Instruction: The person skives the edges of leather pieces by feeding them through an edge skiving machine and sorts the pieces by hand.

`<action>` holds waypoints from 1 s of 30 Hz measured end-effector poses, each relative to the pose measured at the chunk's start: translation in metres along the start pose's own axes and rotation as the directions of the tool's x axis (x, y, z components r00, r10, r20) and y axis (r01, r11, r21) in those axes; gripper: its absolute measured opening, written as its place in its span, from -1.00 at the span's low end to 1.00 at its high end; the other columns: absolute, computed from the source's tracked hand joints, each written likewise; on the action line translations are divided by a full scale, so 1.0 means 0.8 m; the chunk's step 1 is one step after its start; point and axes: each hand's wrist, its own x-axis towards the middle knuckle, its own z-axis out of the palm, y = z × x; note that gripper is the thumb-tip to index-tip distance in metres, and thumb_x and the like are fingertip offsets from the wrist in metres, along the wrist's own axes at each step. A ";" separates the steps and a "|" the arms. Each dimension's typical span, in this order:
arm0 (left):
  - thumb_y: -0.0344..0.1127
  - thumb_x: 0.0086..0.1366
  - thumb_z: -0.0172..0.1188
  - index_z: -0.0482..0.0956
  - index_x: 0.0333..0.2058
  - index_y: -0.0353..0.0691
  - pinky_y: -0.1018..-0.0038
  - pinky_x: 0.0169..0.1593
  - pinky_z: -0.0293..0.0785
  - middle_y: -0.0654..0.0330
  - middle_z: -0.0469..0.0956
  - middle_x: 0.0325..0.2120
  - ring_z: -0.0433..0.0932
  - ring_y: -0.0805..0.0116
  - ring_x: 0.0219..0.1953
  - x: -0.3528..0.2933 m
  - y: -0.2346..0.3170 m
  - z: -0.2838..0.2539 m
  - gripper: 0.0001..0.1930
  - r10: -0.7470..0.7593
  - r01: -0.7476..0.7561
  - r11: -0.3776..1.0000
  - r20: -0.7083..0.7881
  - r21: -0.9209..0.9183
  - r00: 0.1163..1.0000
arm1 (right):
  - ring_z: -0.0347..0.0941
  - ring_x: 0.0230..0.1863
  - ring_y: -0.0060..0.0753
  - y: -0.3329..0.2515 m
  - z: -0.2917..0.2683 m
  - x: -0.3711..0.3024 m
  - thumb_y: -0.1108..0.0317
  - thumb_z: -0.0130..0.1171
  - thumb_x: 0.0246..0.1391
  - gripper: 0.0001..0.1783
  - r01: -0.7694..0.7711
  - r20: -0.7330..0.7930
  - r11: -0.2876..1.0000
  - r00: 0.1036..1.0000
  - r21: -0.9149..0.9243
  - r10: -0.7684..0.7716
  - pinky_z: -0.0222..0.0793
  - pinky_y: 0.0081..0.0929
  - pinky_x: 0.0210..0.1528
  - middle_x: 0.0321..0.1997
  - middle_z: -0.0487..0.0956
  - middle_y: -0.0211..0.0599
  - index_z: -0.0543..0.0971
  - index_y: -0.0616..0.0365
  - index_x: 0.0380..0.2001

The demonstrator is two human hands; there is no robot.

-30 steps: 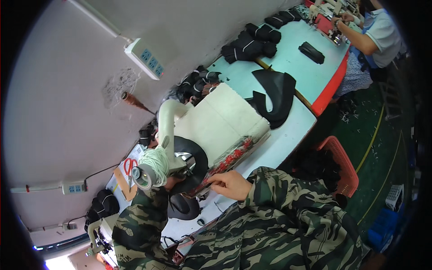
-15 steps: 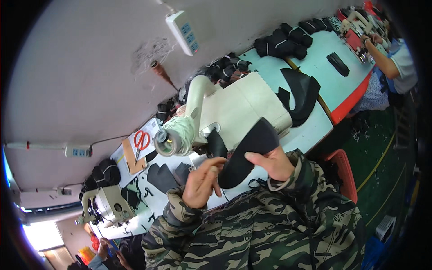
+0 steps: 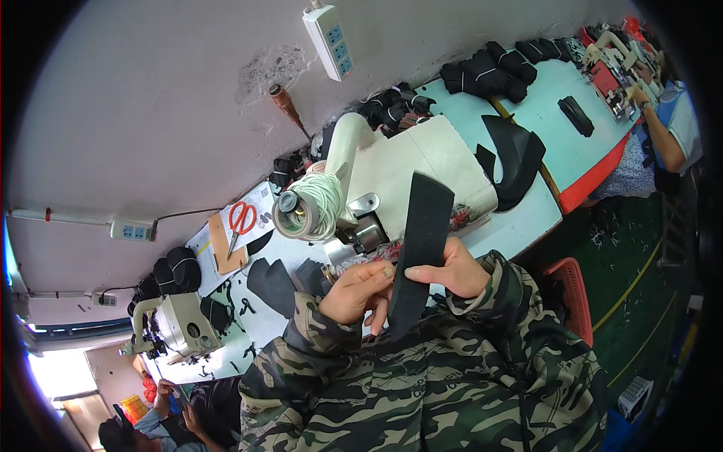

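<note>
A long black piece of flat sheet material [image 3: 423, 233] is held upright in front of my body, its broad face turned partly aside. My right hand [image 3: 457, 273] grips its right edge, thumb on the near face and fingers behind. Closed at its left edge is my left hand [image 3: 354, 292], with thumb and forefinger pinched together there and the other fingers curled below. Just beyond the hands stands a cream sewing machine [image 3: 399, 166] with a shiny metal cylinder [image 3: 369, 232] at its working end.
Flat black pieces [image 3: 273, 286] lie left of my hands. Red-handled scissors [image 3: 239, 226] rest on cardboard and paper. Pale cord [image 3: 320, 200] is coiled around a round fitting. Curved black pieces [image 3: 520, 162] lie right. A red basket [image 3: 570, 297] stands at lower right; other people work at both sides.
The held piece has turned to look narrower and more upright. My left hand has come against its edge with fingers closed. Dark material by the machine's cylinder no longer shows there. The view has shifted.
</note>
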 end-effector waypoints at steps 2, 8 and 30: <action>-0.20 0.36 -0.15 0.31 -0.37 -0.27 0.66 -0.78 0.12 0.29 0.32 -0.62 0.41 0.42 -0.81 0.004 -0.008 -0.007 -0.76 0.009 -0.009 1.000 0.041 0.014 0.999 | 0.41 -0.30 -0.66 -0.002 0.003 -0.001 0.49 0.15 -0.01 -0.83 -0.007 -0.016 1.000 1.000 -0.004 0.007 0.35 -0.64 -0.23 -0.33 0.54 -0.44 0.53 0.26 -0.29; -0.25 0.34 -0.10 0.39 -0.27 -0.33 0.67 -0.73 0.21 0.31 0.34 -0.60 0.32 0.57 -0.79 0.001 -0.005 -0.008 -0.77 -0.019 0.007 0.952 0.036 0.307 0.999 | 0.42 -0.30 -0.66 -0.011 -0.011 0.004 0.46 0.13 0.02 -0.80 -0.022 -0.137 1.000 0.990 -0.009 0.021 0.36 -0.63 -0.22 -0.32 0.55 -0.41 0.53 0.30 -0.26; -0.18 0.36 -0.19 0.38 -0.22 -0.30 0.68 -0.78 0.08 0.32 0.37 -0.66 0.35 0.54 -0.84 0.017 0.004 -0.004 -0.71 -0.157 0.136 0.932 0.035 0.335 0.987 | 0.40 -0.30 -0.15 -0.062 -0.032 0.002 0.29 0.21 -0.15 -0.80 0.221 0.317 0.495 0.941 -0.840 0.118 0.13 -0.25 0.08 -0.46 0.51 -0.28 0.49 0.16 -0.45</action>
